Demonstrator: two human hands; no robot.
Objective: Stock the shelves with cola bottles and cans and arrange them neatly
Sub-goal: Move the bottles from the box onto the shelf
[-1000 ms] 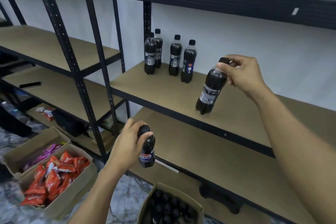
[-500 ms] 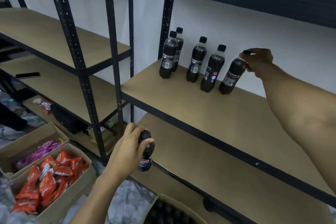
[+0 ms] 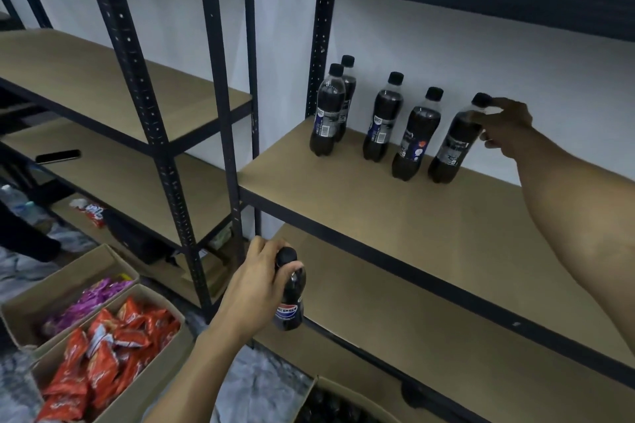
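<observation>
You are gripping the end cola bottle (image 3: 453, 144) near its neck with your right hand (image 3: 507, 127), thumb up at the top and fingers (image 3: 489, 117) curled round the shoulder, so that hand is clamped on it. The bottle is standing at the right end of the row on the middle shelf (image 3: 395, 216), close to the back wall (image 3: 515, 62). Its base looks to be down on the board, just beside the neighbouring bottle (image 3: 414, 139) without touching it (the lean you are seeing is probably the wide lens, since the neighbours are leaning the same way). Your left hand (image 3: 252, 288) is wrapping its fingers round the top of a Pepsi bottle (image 3: 290, 300), holding it upright, cap up, well below and to the left of the row, in front of the lower shelf (image 3: 446, 312). That is the relation to be watching: the free space is lying to the right of the end cola bottle, beside your right hand, while the Pepsi bottle is hanging low on the far side of the row. Its long axis is matching the standing bottles, so no turning seems needed, only a lift up and across. Your right hand is by far the nearer to that gap. Judging from here, you are choosing between handing over and reaching the left arm past the standing bottles, which risks knocking one. The carton of bottles (image 3: 330, 402) is sitting low in front of you.
</observation>
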